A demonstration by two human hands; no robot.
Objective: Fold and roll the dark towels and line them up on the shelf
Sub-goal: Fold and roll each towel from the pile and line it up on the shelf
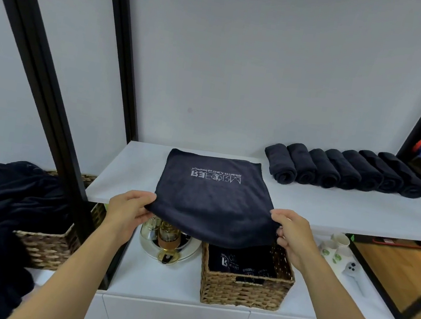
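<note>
Grip: our left hand (pixel 129 208) and right hand (pixel 288 232) each pinched a near corner of the dark towel (pixel 212 194) | Towel: flat on the shelf (pixel 332 206), running away from our fingers | Row: rolled towels (pixel 345 170) to the right, nearer our right hand

Left hand (pixel 129 210), right hand (pixel 292 234), both reaching forward, pinching towel (pixel 213 189) corners

Plush matt cloth towel (pixel 212 194); smooth shelf (pixel 332 206); woven wicker basket (pixel 245 288).
</note>
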